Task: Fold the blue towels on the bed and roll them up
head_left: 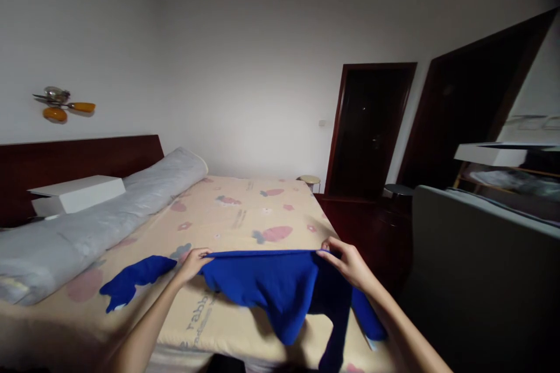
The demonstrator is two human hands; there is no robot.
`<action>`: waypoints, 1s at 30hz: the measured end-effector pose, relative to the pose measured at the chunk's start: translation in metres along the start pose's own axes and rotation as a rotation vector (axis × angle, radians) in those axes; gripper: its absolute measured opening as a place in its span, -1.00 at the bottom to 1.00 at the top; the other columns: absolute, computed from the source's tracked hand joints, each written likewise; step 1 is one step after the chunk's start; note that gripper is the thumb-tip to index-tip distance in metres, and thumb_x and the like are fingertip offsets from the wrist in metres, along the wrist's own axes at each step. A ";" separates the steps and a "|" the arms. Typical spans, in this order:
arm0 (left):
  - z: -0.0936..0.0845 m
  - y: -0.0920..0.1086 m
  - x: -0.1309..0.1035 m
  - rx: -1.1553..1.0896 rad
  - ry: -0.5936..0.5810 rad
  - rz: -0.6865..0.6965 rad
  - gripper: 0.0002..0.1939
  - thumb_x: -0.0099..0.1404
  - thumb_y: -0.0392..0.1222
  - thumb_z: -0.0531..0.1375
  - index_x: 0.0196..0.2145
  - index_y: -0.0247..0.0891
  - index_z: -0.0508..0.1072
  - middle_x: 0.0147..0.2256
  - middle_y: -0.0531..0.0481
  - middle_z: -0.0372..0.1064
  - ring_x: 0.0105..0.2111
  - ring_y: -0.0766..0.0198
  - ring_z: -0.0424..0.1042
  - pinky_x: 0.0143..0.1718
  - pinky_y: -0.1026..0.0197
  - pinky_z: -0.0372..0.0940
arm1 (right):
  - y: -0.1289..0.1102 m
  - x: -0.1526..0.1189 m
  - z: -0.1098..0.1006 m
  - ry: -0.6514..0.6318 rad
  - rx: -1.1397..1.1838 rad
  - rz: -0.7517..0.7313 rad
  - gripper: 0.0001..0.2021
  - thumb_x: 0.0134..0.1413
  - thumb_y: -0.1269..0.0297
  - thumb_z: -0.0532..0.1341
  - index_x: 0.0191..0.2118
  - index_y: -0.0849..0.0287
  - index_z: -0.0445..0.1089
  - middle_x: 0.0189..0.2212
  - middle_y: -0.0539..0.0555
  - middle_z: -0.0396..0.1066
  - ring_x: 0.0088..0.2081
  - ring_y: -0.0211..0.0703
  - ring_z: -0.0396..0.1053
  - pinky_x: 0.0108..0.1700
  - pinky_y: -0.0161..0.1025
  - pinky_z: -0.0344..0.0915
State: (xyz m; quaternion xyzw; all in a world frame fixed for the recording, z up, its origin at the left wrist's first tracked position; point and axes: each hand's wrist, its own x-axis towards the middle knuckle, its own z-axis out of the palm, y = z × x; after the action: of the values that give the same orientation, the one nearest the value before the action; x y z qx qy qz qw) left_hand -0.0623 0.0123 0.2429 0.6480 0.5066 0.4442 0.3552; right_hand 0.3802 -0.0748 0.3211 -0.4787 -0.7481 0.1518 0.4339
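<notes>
A blue garment (266,280) is stretched between my two hands over the bed, its top edge pulled straight and the rest of the cloth hanging in loose folds. My left hand (195,262) pinches one end of that edge. At the other end, my right hand (343,259) grips the cloth between thumb and fingers. Another stretch of blue cloth (135,280) lies on the bed left of my left forearm, with a small white patch at its tip; whether it joins the garment is hidden. A sleeve-like blue part (368,317) shows beside my right forearm.
The bed (236,218) has a cream sheet with strawberry prints. A long grey roll (100,245) lies along the headboard (79,157), with a white box (83,192) against it. To the right stand a grey panel (481,268), a stool (309,179) and a dark door (371,128).
</notes>
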 end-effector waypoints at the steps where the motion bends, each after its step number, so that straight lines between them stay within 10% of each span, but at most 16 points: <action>1: -0.010 0.001 -0.003 0.003 -0.033 -0.008 -0.76 -0.16 0.00 0.37 -0.58 -0.20 0.53 -0.50 -0.01 0.53 -0.36 0.08 0.48 -0.22 0.11 0.34 | 0.004 -0.004 -0.006 -0.080 -0.013 0.020 -0.63 0.02 -0.12 0.25 -0.46 0.11 0.37 -0.54 -0.04 0.34 -0.46 -0.20 0.27 -0.37 -0.27 0.22; 8: -0.078 0.024 -0.029 0.140 -0.218 -0.107 -0.66 -0.07 0.13 0.37 -0.45 -0.19 0.62 -0.39 -0.04 0.58 -0.30 0.01 0.51 -0.19 0.10 0.35 | 0.017 -0.031 -0.043 -0.353 -0.128 0.162 -0.68 -0.06 -0.07 0.31 -0.49 0.11 0.46 -0.52 0.00 0.39 -0.44 -0.16 0.29 -0.38 -0.25 0.21; 13: -0.108 0.023 -0.035 0.220 -0.146 -0.108 -0.66 -0.10 0.13 0.38 -0.43 -0.15 0.62 -0.34 -0.05 0.60 -0.21 -0.07 0.51 -0.12 0.09 0.36 | 0.041 -0.038 -0.059 -0.481 -0.186 0.229 -0.77 -0.08 0.03 0.33 -0.47 0.09 0.48 -0.51 0.00 0.42 -0.44 -0.15 0.31 -0.40 -0.26 0.20; 22: -0.101 -0.035 -0.014 0.387 0.229 -0.083 -0.84 -0.11 0.01 0.29 -0.56 -0.08 0.53 -0.37 -0.05 0.57 -0.17 -0.04 0.49 -0.03 0.07 0.34 | 0.108 -0.031 -0.036 -0.202 -0.630 0.092 -0.88 0.03 0.30 0.19 -0.42 0.06 0.49 -0.43 0.02 0.48 -0.39 -0.19 0.37 -0.32 -0.29 0.21; 30: -0.095 -0.042 0.065 0.279 0.509 -0.227 -0.80 0.12 -0.08 0.18 -0.38 -0.25 0.49 -0.50 -0.08 0.51 -0.35 0.01 0.55 -0.36 0.08 0.44 | 0.129 0.053 -0.026 0.215 -0.931 0.215 -0.73 0.23 0.23 0.06 -0.33 0.19 0.47 -0.30 0.24 0.45 -0.21 0.02 0.28 -0.24 -0.14 0.05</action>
State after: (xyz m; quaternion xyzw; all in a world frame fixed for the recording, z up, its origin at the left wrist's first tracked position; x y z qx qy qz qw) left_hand -0.1596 0.0864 0.2526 0.4975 0.7047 0.4758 0.1719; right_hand 0.4670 0.0290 0.2799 -0.7092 -0.6339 -0.2053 0.2302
